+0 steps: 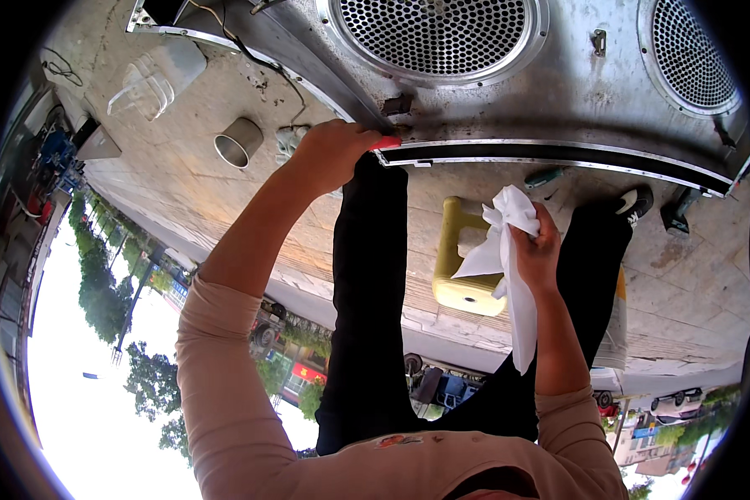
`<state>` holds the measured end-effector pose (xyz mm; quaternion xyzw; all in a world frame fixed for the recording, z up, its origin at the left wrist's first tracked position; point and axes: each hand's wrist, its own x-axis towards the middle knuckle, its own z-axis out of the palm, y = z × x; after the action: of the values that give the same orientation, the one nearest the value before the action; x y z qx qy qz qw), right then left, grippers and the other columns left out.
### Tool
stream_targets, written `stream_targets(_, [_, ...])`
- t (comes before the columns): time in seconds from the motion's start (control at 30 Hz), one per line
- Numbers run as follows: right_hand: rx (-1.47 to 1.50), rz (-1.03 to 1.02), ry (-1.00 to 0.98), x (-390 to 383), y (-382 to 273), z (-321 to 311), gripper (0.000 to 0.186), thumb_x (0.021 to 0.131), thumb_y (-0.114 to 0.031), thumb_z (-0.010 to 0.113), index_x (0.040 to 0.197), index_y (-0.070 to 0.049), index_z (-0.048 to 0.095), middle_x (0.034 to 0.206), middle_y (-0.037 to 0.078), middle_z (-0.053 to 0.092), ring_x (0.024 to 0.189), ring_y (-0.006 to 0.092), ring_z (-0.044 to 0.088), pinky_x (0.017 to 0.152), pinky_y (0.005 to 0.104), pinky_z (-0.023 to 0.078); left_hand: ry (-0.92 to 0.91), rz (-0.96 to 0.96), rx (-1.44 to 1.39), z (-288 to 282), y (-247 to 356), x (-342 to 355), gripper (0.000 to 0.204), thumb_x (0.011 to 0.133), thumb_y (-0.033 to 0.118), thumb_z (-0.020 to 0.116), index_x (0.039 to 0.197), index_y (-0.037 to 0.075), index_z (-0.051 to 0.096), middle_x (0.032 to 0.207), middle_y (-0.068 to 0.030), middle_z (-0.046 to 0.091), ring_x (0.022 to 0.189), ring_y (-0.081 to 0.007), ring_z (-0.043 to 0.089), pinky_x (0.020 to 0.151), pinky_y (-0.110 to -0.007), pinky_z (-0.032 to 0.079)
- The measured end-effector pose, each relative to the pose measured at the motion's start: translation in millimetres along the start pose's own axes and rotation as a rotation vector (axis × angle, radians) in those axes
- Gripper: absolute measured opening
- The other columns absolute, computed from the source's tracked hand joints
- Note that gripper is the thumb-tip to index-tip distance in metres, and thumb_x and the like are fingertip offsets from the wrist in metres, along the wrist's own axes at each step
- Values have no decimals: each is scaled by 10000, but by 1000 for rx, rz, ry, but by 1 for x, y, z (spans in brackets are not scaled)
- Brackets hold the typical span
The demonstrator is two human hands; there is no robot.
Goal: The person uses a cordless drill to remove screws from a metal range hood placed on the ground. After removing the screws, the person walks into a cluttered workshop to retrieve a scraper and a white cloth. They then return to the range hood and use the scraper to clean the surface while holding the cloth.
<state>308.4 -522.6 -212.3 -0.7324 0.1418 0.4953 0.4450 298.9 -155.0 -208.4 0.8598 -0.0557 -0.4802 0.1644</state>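
Note:
A large, stained stainless-steel appliance panel point(587, 100) with round perforated plates lies at the top of the head view. At its near edge, left of the middle, rests my left hand point(333, 154), fingers curled round a small red thing point(386, 142) whose kind I cannot make out. My right hand point(539, 250) is closed on a crumpled white wipe point(518, 287), held up between my legs, apart from the panel. One long end of the wipe hangs down along my forearm.
Beneath the wipe stands a yellow plastic stool point(467, 298). A metal cup point(238, 143), a clear plastic container point(162, 77) and a grey cloth-like bundle point(290, 143) lie on the floor to the left. A green-handled tool point(544, 177) and a power drill point(677, 218) lie near my right foot.

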Motion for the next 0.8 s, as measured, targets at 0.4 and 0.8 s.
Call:
stream_targets(0.4, [66,-15,8,1,-2,0,366,848,-35,660,1196,-19,552,1024,66,652,918,124,605,831,262,474,82,-24,-57,48,24,16,382,760,9,579,1140,38,577,928,-143,603,775,-331,645,673,-425,543])
stream_targets(0.8, [58,0,4,0,-10,-6,351,842,-15,663,1178,-13,560,1002,58,646,891,112,599,796,257,481,528,-269,281,111,75,-2,406,754,79,628,1157,40,601,1100,-86,606,678,-165,573,517,-239,522])
